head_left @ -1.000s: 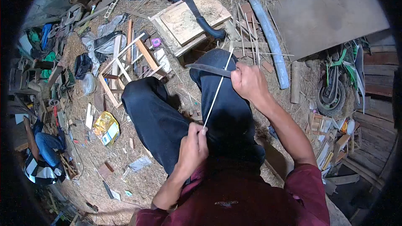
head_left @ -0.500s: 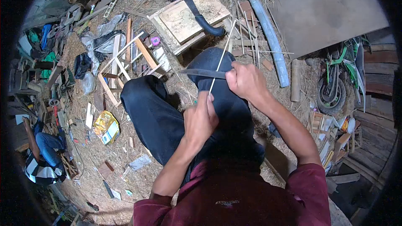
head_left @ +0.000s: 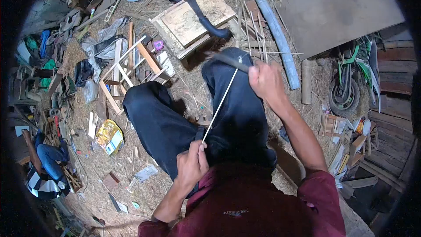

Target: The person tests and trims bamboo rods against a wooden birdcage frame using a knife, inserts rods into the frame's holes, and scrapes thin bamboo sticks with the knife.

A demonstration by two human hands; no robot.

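My left hand (head_left: 191, 165) is closed near my left thigh and pinches the lower end of a thin pale stick (head_left: 221, 102). The stick slants up across my lap to my right knee. My right hand (head_left: 266, 81) is wrapped round the handle of a knife (head_left: 230, 59), whose blade points left and is smeared by motion. The blade lies across the stick near its upper end; whether they touch I cannot tell. Beyond my knees a machete (head_left: 198, 11) with a dark curved handle rests on a wooden block (head_left: 182, 23).
Several thin sticks and a grey pipe (head_left: 278, 39) lie beyond my right knee. A small wooden frame (head_left: 131, 63) stands front left, near a yellow packet (head_left: 109, 136). A large board (head_left: 342, 13) and a green motorbike (head_left: 348, 81) are right. Another person (head_left: 50, 160) sits far left.
My left hand has drawn back toward my body with the stick. The knife hand has shifted slightly right, and the blade now crosses nearer the stick's far end.
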